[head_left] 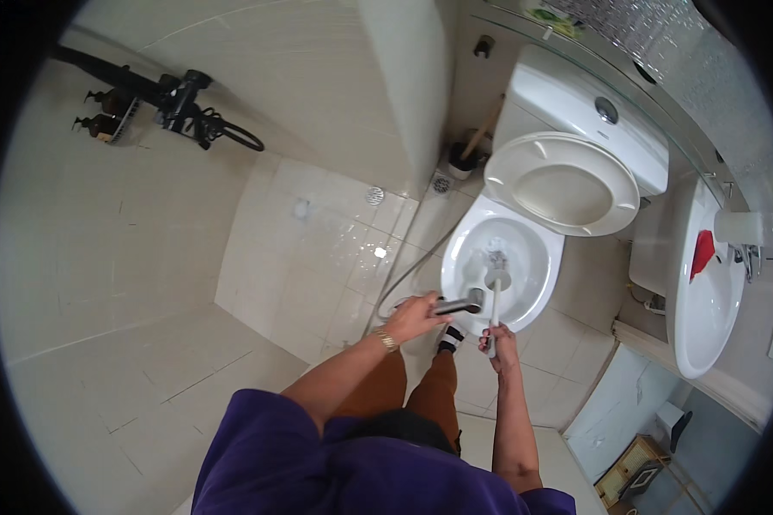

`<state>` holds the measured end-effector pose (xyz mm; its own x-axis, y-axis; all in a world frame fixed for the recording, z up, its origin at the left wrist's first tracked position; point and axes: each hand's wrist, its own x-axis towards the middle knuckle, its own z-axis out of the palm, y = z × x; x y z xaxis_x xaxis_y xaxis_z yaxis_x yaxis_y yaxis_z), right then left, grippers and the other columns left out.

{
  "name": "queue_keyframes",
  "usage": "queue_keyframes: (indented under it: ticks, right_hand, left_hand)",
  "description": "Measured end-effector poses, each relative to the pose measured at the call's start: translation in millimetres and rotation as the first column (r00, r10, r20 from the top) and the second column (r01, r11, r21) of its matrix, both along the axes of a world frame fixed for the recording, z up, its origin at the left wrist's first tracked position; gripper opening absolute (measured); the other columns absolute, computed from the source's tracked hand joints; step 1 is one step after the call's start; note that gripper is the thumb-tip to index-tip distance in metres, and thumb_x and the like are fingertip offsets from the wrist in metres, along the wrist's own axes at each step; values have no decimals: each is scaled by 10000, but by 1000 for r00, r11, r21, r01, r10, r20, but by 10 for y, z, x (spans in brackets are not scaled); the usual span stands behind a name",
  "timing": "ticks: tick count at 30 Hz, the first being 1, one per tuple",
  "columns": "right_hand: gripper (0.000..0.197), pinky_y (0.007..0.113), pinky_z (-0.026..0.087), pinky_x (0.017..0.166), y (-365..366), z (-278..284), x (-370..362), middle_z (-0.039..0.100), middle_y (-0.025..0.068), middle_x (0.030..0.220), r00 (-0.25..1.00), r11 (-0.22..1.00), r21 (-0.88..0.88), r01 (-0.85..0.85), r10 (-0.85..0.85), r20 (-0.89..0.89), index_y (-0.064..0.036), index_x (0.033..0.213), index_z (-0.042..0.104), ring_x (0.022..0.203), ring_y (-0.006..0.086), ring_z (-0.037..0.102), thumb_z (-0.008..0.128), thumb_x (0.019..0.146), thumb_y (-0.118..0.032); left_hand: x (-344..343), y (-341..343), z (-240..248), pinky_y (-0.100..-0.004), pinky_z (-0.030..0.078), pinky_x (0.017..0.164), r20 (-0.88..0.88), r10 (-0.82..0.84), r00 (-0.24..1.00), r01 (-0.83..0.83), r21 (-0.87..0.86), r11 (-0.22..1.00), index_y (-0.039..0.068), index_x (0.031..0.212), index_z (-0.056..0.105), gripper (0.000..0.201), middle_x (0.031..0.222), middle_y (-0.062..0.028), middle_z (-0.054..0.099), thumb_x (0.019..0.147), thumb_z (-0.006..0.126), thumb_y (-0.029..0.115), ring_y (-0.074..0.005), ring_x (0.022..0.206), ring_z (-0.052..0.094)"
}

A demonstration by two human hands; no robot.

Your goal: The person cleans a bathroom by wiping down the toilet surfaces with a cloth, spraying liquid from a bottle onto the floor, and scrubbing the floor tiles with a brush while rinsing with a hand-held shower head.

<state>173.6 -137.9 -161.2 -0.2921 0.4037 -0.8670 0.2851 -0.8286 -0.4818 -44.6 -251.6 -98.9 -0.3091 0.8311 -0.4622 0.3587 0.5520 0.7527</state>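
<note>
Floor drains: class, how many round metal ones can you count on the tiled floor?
2: one floor drain on the wet tiles, another floor drain by the wall near the toilet. Others may be hidden.

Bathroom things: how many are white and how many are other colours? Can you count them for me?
White: 3 – toilet, sink, toilet brush held by the right hand
Silver: 1 – spray nozzle held by the left hand
Red: 1 – red thing in the sink
Brown: 2 – bottles on the wall
Total: 7

Left hand [412, 316] aims a spray nozzle [459, 305] into the toilet bowl [468, 249] while right hand [501, 346] grips a toilet brush [496, 287] inside it.
</note>
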Motion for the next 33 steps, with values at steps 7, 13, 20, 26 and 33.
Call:
queue_keyframes:
  ticks: [7, 13, 20, 26, 33]
  right_hand:
    - [445, 449, 423, 832, -484, -17, -243, 555, 291, 1101, 934, 855, 498, -142, -50, 353, 82, 1166, 483, 1015, 408, 549, 454, 872, -251]
    - [413, 452, 404, 850, -577, 1194, -898, 560, 313, 958, 982, 705, 700, 111, -188, 34, 83, 1100, 473, 947, 446, 532, 375, 901, -265]
    - [351, 352, 453, 766, -89, 1775, 161, 551, 193, 890, 944, 612, 724, -318, 131, 304, -38, 1127, 586, 797, 291, 565, 519, 811, -176]
    - [232, 307, 451, 709, 938, 2561, 1873, 569, 100, 837, 901, 376, 916, -139, -335, 275, -24, 1033, 615, 746, 191, 551, 556, 818, -88]
    - [389, 313, 434, 776, 3509, 2859, 2253, 621, 118, 1024, 942, 63, 985, -163, -286, 174, -27, 1113, 571, 956, 217, 574, 664, 788, -219]
  left_hand:
    - [347, 543, 209, -319, 421, 474, 222, -4, 975, 17, -57, 998, -6, 710, 579, 464, 521, -77, 531, 761, 680, 444, -145, 478, 507]
    - [216, 770, 429, -279, 387, 465, 494, 62, 868, -32, -69, 997, 21, 569, 533, 339, 556, -23, 532, 708, 732, 258, -92, 509, 483]
    - [189, 965, 281, -271, 426, 487, 271, -55, 961, 113, -202, 973, -17, 625, 600, 128, 610, -53, 596, 663, 677, 78, -133, 516, 547]
    - [477, 1098, 263, -304, 423, 531, 228, -101, 968, 159, -251, 955, -27, 740, 606, 202, 695, -75, 601, 615, 722, 82, -147, 617, 554]
    - [725, 861, 15, -369, 490, 717, -183, -242, 953, 214, -162, 963, -43, 891, 597, 469, 807, -194, 603, 568, 779, 245, -309, 738, 590]
